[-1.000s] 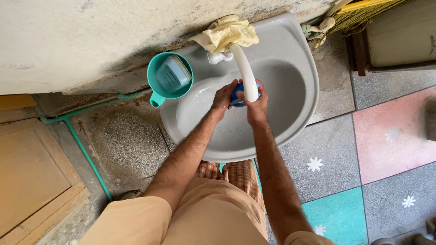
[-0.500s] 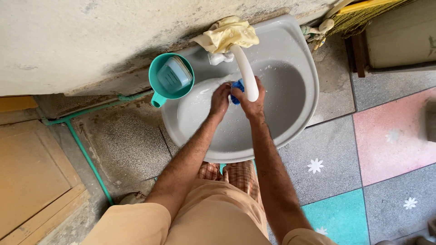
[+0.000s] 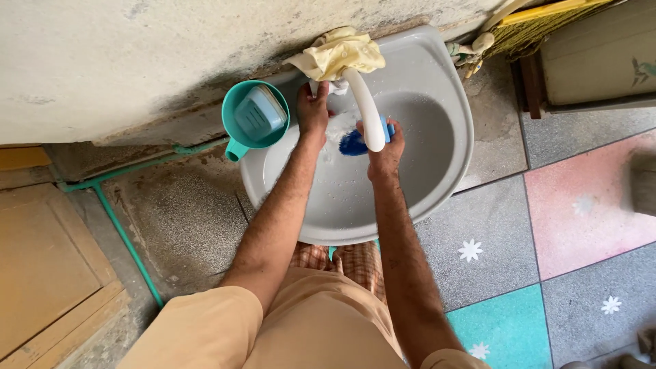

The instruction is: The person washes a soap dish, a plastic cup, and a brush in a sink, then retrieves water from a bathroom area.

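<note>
A grey wash basin (image 3: 451, 147) is fixed to the wall in front of me. My right hand (image 3: 387, 154) holds a blue brush (image 3: 355, 143) under the white curved spout (image 3: 365, 109), with foamy water around the bristles. My left hand (image 3: 313, 109) has reached up to the white tap handle (image 3: 333, 87) at the back of the basin and rests on it; whether it grips the handle is hard to tell. A yellow cloth (image 3: 339, 52) is draped over the top of the tap.
A teal plastic mug (image 3: 254, 117) with a pale blue soap box inside sits on the basin's left rim. A green pipe (image 3: 123, 232) runs along the floor at left. Patterned floor tiles (image 3: 506, 321) lie at right, and a wooden board (image 3: 48, 266) at left.
My left hand let go of the brush and moved up to the tap handle. My right hand keeps the brush under the spout, now showing more of the blue bristles.
</note>
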